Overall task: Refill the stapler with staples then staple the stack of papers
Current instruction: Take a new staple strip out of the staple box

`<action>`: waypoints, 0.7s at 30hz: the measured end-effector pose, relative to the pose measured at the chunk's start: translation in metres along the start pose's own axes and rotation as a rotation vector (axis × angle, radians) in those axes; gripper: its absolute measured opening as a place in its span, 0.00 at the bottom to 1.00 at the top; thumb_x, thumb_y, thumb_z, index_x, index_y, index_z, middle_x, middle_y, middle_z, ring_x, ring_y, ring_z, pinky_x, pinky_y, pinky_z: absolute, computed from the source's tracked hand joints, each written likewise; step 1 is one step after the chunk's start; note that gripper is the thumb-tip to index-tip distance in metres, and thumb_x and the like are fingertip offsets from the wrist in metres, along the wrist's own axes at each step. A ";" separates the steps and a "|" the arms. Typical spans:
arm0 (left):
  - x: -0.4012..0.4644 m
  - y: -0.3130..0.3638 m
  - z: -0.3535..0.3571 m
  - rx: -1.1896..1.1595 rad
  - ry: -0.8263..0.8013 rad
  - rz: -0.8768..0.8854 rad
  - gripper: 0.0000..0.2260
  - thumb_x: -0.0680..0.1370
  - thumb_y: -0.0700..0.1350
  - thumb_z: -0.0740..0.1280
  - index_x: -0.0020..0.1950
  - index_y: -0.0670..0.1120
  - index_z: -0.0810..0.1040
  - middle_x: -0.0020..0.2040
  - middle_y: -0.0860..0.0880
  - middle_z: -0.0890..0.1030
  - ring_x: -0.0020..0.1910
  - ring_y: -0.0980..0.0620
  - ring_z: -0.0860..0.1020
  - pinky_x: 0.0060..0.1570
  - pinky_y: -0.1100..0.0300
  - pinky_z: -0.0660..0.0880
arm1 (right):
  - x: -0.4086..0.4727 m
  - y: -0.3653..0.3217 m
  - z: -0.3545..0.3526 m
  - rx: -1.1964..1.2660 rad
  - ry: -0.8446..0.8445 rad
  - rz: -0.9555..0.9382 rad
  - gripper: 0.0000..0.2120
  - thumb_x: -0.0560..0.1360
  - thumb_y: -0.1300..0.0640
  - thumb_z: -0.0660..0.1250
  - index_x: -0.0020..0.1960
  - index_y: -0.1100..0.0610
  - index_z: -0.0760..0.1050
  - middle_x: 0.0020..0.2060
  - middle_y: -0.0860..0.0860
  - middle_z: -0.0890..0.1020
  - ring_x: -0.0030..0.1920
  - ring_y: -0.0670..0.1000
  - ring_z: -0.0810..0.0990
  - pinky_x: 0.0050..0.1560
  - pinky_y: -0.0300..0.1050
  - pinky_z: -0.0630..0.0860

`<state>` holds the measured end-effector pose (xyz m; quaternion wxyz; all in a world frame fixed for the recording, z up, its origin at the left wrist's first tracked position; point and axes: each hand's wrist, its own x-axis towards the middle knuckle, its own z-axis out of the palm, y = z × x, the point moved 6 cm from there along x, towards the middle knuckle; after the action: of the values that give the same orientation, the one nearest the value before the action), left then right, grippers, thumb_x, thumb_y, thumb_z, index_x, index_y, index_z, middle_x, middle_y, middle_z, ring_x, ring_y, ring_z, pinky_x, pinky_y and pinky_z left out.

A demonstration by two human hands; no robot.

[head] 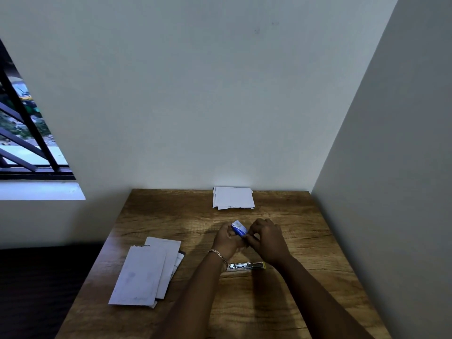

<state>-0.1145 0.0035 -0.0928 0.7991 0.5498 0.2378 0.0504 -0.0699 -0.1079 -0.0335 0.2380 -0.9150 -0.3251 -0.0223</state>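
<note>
My left hand (226, 238) holds a small blue and white staple box (239, 228) above the middle of the wooden table (305, 243). My right hand (266, 237) pinches the box's near end with its fingertips. What it grips there is hidden by the fingers. The stapler (245, 266) lies on the table below my hands, opened flat with its metal channel showing and a yellow end to the right. A stack of white papers (145, 271) lies fanned at the table's left. A second white paper pile (233, 198) sits at the far edge by the wall.
Walls close the table in at the back and on the right. A barred window (27, 133) is at the far left, with a dark floor area below it beside the table's left edge.
</note>
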 end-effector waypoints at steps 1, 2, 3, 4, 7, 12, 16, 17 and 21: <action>-0.001 0.000 0.001 -0.001 0.004 -0.007 0.21 0.69 0.25 0.67 0.58 0.42 0.72 0.47 0.44 0.79 0.50 0.42 0.78 0.52 0.45 0.77 | -0.001 0.002 -0.004 0.086 0.057 0.045 0.08 0.72 0.53 0.69 0.41 0.57 0.82 0.44 0.50 0.82 0.48 0.50 0.76 0.47 0.46 0.68; -0.001 0.001 0.001 0.008 0.009 -0.012 0.20 0.70 0.26 0.67 0.57 0.42 0.72 0.48 0.44 0.79 0.51 0.41 0.79 0.53 0.44 0.77 | -0.002 0.006 -0.009 0.218 0.128 0.124 0.07 0.71 0.56 0.70 0.39 0.60 0.82 0.41 0.53 0.83 0.45 0.52 0.79 0.46 0.48 0.72; -0.001 0.001 0.002 0.014 0.010 -0.017 0.18 0.70 0.26 0.67 0.56 0.42 0.72 0.49 0.43 0.79 0.51 0.40 0.79 0.53 0.44 0.77 | -0.004 0.014 -0.013 0.395 0.195 0.237 0.07 0.71 0.59 0.71 0.38 0.62 0.82 0.39 0.56 0.83 0.43 0.55 0.81 0.44 0.50 0.75; -0.002 0.001 0.002 0.002 0.007 -0.024 0.17 0.71 0.26 0.67 0.55 0.42 0.72 0.48 0.42 0.79 0.51 0.39 0.79 0.53 0.43 0.78 | -0.006 0.024 -0.014 0.606 0.237 0.367 0.06 0.71 0.61 0.70 0.38 0.64 0.81 0.38 0.59 0.84 0.41 0.57 0.82 0.42 0.52 0.78; -0.005 0.002 0.004 -0.094 -0.017 -0.055 0.15 0.72 0.25 0.64 0.55 0.39 0.72 0.47 0.41 0.79 0.45 0.42 0.80 0.41 0.52 0.82 | -0.016 0.038 -0.005 1.231 0.240 0.620 0.06 0.73 0.66 0.66 0.40 0.67 0.79 0.36 0.61 0.84 0.34 0.53 0.85 0.31 0.43 0.80; -0.008 0.005 0.002 -0.131 -0.020 -0.074 0.14 0.74 0.26 0.64 0.57 0.36 0.71 0.48 0.41 0.78 0.42 0.44 0.80 0.35 0.57 0.82 | -0.027 0.049 0.002 1.508 0.174 0.811 0.10 0.73 0.67 0.58 0.33 0.62 0.70 0.28 0.56 0.80 0.25 0.48 0.80 0.24 0.36 0.75; -0.009 0.005 0.002 -0.130 -0.005 -0.071 0.13 0.73 0.26 0.64 0.55 0.37 0.71 0.50 0.41 0.78 0.41 0.44 0.81 0.35 0.57 0.82 | -0.029 0.046 0.014 1.476 -0.011 0.824 0.10 0.73 0.64 0.56 0.35 0.60 0.70 0.27 0.54 0.76 0.26 0.49 0.72 0.24 0.38 0.69; -0.009 0.005 0.002 -0.129 -0.006 -0.066 0.13 0.74 0.26 0.64 0.56 0.38 0.72 0.50 0.41 0.78 0.41 0.45 0.81 0.35 0.57 0.82 | -0.030 0.043 0.017 1.473 -0.049 0.808 0.09 0.75 0.63 0.57 0.37 0.60 0.71 0.28 0.54 0.76 0.28 0.50 0.72 0.26 0.39 0.70; -0.012 0.010 -0.001 -0.125 0.001 -0.039 0.15 0.74 0.27 0.65 0.59 0.38 0.71 0.52 0.40 0.78 0.43 0.45 0.81 0.37 0.56 0.82 | -0.029 0.035 0.022 1.434 -0.142 0.750 0.05 0.77 0.65 0.61 0.46 0.63 0.76 0.32 0.55 0.79 0.31 0.49 0.76 0.30 0.37 0.76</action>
<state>-0.1236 0.0037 -0.0803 0.8325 0.4942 0.2454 0.0499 -0.0738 -0.1386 -0.0738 0.7367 -0.5872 0.0537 0.3310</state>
